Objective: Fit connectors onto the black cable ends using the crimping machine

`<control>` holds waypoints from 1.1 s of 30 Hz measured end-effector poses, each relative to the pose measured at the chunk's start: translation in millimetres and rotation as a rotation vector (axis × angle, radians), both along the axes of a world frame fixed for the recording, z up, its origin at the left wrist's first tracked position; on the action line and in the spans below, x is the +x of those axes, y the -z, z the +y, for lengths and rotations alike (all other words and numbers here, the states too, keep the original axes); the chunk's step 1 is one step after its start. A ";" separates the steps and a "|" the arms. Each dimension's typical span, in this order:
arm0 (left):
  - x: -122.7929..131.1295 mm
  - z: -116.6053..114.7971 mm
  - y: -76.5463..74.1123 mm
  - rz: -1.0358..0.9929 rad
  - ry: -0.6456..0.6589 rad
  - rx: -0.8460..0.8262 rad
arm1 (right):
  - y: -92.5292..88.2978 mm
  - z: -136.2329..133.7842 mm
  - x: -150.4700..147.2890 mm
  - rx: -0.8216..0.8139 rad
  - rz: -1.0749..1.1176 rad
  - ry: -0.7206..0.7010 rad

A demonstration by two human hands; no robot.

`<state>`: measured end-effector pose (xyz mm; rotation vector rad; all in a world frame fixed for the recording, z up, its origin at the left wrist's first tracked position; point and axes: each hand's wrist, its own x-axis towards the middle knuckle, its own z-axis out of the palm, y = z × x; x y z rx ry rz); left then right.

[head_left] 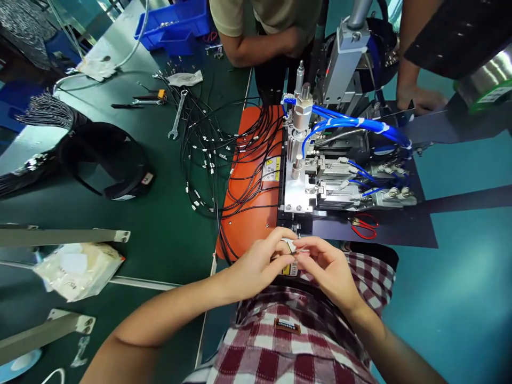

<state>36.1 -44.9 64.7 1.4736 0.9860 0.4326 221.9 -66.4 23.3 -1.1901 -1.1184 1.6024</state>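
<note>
In front of my plaid-clad lap, my two hands meet with their fingertips almost touching. My left hand (266, 264) is closed in a pinch on a small white piece (288, 245), thin like a label or tag; its exact kind is too small to tell. The thumb and fingers of my right hand (332, 269) pinch at the same spot, at the right edge of that piece. Just beyond them is an orange panel (256, 229) with black cables (244, 186) across it, many bearing white tags. A metal machine assembly (300, 186) with cylinders and blue hoses (360, 125) stands right behind my hands.
Red-handled scissors (365, 226) lie on the dark plate right of my hands. On the green table are a wrench (177, 114), a black cable bundle (108, 160), a glove (98, 68) and blue bins (176, 26). A co-worker (264, 32) stands opposite; another person's hand (422, 98) rests at right.
</note>
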 end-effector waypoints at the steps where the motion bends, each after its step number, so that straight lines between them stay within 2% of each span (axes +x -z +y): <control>1: 3.5 2.3 3.6 -0.032 -0.038 -0.026 | 0.2 0.6 4.0 -0.024 0.009 0.026; 6: 9.3 8.2 17.0 -0.060 -0.111 -0.081 | 5.7 2.1 12.8 -0.130 0.087 0.121; 11: 12.3 9.1 17.0 -0.081 -0.144 -0.106 | 13.2 5.6 2.2 -0.286 0.301 0.145; 17: 13.4 9.5 18.7 -0.088 -0.157 -0.101 | 12.6 11.0 0.0 -0.336 0.362 0.173; 22: 13.3 7.7 23.4 -0.122 -0.192 -0.165 | 17.0 5.6 -1.6 -0.269 0.265 0.153; 29: 15.4 7.6 25.9 -0.306 -0.227 -0.274 | 13.5 -1.7 -7.1 -0.113 0.040 0.088; 33: 19.2 8.8 27.1 -0.358 -0.320 -0.378 | 9.1 -1.1 -8.2 -0.048 -0.066 0.031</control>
